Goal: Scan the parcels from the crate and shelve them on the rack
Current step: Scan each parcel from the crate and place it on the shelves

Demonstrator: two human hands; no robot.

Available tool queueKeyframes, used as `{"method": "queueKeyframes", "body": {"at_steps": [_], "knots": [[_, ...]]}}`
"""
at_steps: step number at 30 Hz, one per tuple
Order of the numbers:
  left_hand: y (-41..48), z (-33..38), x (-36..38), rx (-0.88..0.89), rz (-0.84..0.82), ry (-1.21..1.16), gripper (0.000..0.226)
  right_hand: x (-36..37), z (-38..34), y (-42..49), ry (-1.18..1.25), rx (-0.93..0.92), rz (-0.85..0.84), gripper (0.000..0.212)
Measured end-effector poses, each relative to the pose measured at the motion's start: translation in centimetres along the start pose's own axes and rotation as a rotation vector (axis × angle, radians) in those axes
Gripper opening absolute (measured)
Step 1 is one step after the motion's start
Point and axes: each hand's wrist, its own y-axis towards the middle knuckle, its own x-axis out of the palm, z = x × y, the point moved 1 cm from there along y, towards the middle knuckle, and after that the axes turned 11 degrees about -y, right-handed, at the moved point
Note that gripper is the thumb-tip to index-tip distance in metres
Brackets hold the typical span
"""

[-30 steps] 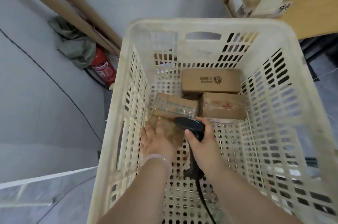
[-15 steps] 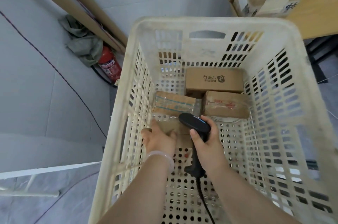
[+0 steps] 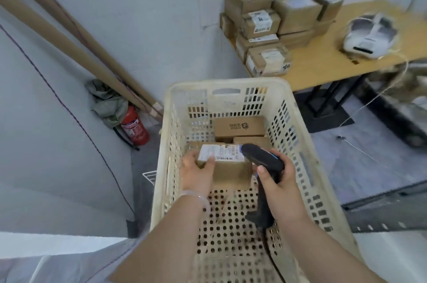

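Note:
My left hand (image 3: 199, 170) grips a small brown cardboard parcel (image 3: 227, 167) lifted inside the cream plastic crate (image 3: 307, 151), its white barcode label facing up. My right hand (image 3: 278, 175) grips the handle of a black barcode scanner (image 3: 262, 160); the scanner head sits just right of the label. Behind the held parcel, a printed brown parcel (image 3: 239, 126) lies at the crate's far end. Another parcel (image 3: 253, 140) shows partly behind the scanner.
A wooden table (image 3: 323, 70) at the back right carries a stack of labelled cardboard boxes (image 3: 270, 26) and a white device (image 3: 367, 36). A red fire extinguisher (image 3: 134, 126), crumpled cloth and long cardboard tubes (image 3: 69, 35) stand in the left corner. A white wire rack edge (image 3: 149, 176) shows left of the crate.
My left hand has closed on the parcel and raised it off the crate floor, label up. The scanner has come up beside it, and my view has tilted upward.

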Motion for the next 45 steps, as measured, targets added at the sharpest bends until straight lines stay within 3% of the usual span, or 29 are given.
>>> {"method": "queueKeyframes", "body": {"at_steps": [8, 13, 25, 36, 45], "knots": [[-5.5, 4.0, -2.9, 0.115, -0.41, 0.003, 0.061, -3.0, -2.4, -7.7, 0.098, -0.047, 0.166, 0.043], [-8.8, 5.5, -3.1, 0.189, -0.583, 0.066, 0.077, -5.4, -3.0, -11.9, 0.075, -0.073, 0.284, 0.043], [-15.2, 7.7, -0.4, 0.486, -0.73, 0.151, 0.087, -10.2, -4.8, -19.3, 0.132, -0.206, 0.47, 0.05], [-22.8, 9.0, 5.3, 0.67, -0.833, 0.11, 0.09, -17.4, -5.7, -26.6, -0.123, -0.189, 0.67, 0.055], [-35.2, 6.9, 11.1, 0.842, -0.973, 0.052, 0.094, -23.1, -5.1, -37.2, -0.304, -0.135, 0.789, 0.055]]}}
